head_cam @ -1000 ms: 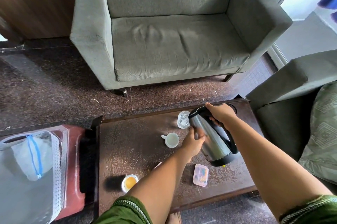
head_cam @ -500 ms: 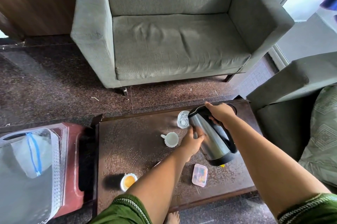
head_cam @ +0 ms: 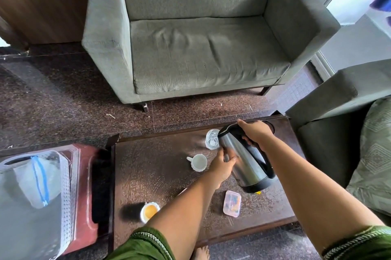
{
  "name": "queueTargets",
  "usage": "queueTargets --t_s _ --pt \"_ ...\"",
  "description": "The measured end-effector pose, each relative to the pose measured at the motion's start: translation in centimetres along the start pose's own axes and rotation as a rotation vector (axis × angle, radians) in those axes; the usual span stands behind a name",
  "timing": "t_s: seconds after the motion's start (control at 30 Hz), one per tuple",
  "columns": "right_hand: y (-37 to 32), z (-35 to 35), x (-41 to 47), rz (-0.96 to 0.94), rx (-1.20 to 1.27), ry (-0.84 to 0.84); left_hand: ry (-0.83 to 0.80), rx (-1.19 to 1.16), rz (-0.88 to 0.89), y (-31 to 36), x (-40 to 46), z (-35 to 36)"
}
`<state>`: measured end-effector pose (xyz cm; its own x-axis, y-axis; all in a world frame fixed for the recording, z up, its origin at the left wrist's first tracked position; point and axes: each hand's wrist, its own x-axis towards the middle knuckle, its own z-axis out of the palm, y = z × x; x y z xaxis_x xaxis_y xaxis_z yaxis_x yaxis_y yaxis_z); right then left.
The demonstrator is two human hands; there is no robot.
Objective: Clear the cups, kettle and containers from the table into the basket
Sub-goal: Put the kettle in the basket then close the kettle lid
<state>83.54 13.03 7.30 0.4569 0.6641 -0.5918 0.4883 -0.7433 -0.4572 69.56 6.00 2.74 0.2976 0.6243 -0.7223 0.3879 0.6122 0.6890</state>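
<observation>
A steel kettle [head_cam: 245, 162] with a black handle and base hangs tilted above the dark wooden table [head_cam: 152, 173]. My right hand [head_cam: 257, 133] grips its handle at the top. My left hand [head_cam: 222, 164] presses against the kettle's steel side, fingers around it. On the table stand a white cup [head_cam: 198, 162], a clear glass [head_cam: 212, 141] behind the kettle, a cup of orange liquid [head_cam: 149, 211] and a small clear lidded container [head_cam: 232, 203]. The white perforated basket [head_cam: 63, 188] sits at the far left, holding a clear container with a blue clip.
The basket rests on a red plastic stool [head_cam: 84, 196] left of the table. A grey sofa [head_cam: 201, 33] faces the table across the dark floor. Another sofa with a patterned cushion [head_cam: 374, 154] stands close on the right. My bare foot [head_cam: 201, 253] shows below the table edge.
The kettle stays held in both hands over the table and has barely shifted. My left hand has slid a little further around its side.
</observation>
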Motion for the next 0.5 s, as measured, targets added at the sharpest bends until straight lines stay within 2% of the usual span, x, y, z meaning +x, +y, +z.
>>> queueTargets --t_s 0.5 --pt "0.10 -0.42 -0.37 0.007 0.011 -0.004 0.016 0.013 0.014 -0.25 0.35 0.40"
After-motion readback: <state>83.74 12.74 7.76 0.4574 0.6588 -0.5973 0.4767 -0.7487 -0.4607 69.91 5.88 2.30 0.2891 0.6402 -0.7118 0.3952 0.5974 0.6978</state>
